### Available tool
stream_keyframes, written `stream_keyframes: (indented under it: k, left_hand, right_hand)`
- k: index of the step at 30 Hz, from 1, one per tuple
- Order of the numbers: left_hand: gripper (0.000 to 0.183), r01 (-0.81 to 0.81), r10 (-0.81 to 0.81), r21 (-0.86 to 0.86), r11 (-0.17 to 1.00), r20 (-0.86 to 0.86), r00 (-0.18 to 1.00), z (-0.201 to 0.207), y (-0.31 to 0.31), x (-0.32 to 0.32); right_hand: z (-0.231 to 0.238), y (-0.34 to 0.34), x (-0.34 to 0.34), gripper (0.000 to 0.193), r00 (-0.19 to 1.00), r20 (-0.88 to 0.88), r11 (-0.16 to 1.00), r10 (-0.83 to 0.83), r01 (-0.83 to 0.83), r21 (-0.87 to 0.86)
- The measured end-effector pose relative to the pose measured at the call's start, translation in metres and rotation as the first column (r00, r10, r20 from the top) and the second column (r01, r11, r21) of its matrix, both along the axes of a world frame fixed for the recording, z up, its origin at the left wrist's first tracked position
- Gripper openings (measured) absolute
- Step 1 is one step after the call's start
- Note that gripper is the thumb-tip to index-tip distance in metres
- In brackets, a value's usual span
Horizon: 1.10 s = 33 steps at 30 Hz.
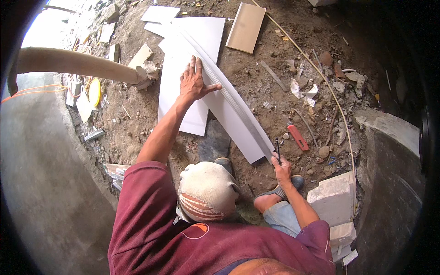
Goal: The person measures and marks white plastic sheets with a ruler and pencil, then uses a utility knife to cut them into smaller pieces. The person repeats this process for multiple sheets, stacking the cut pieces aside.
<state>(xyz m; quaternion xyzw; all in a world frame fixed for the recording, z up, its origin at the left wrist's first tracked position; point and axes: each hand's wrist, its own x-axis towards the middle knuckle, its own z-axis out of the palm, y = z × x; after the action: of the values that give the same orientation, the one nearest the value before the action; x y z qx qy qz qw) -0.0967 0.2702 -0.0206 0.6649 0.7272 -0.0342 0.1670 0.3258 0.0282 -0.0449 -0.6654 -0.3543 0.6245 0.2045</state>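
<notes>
My left hand [195, 84] lies flat with spread fingers on a long white panel strip [233, 130]. Its thumb reaches the edge of a long metal ruler [237, 108], which runs lengthwise along the strip. At the strip's near right end, my right hand [283, 168] is closed around a dark, upright pencil [277, 147], beside the ruler's end. Beneath the strip lies a wider white panel [192, 117]. A red utility knife [299, 137] rests on the dirt to the right of the strip.
A tan-faced board [246, 28] and a short metal strip [273, 76] lie on the rubble-strewn ground. A thin long rod [316, 68] crosses at right, above concrete blocks [332, 195]. From the left juts a thick pole [82, 63], near a yellow disc [95, 93].
</notes>
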Motion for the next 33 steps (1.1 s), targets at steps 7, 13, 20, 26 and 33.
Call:
stream_keyframes:
  k: [7,13,20,26,33]
  left_hand:
    - [0.144,0.014,-0.014,0.006,1.0,0.001,1.0,-0.003,-0.001,0.0]
    - [0.143,0.006,-0.006,0.006,1.0,0.019,1.0,-0.005,-0.003,-0.002]
    - [0.145,0.015,-0.015,0.009,1.0,0.016,1.0,-0.005,-0.003,-0.004]
    - [0.154,0.085,-0.099,-0.108,0.99,-0.131,0.986,-0.012,0.018,0.002]
    - [0.148,0.13,-0.137,-0.129,0.983,-0.044,0.99,-0.005,0.018,0.008]
  right_hand:
    - [-0.007,-0.003,0.001,0.042,1.0,0.023,0.997,0.017,-0.018,0.075]
    - [0.001,0.003,-0.002,0.04,0.999,0.041,0.998,0.021,-0.024,0.065]
    - [0.002,0.001,-0.004,0.04,0.999,0.05,0.997,0.02,-0.024,0.072]
    - [-0.004,0.004,0.002,0.044,0.987,0.129,0.995,0.1,-0.095,-0.044]
    - [0.0,0.004,0.004,0.037,0.997,0.043,0.992,0.065,-0.069,0.108]
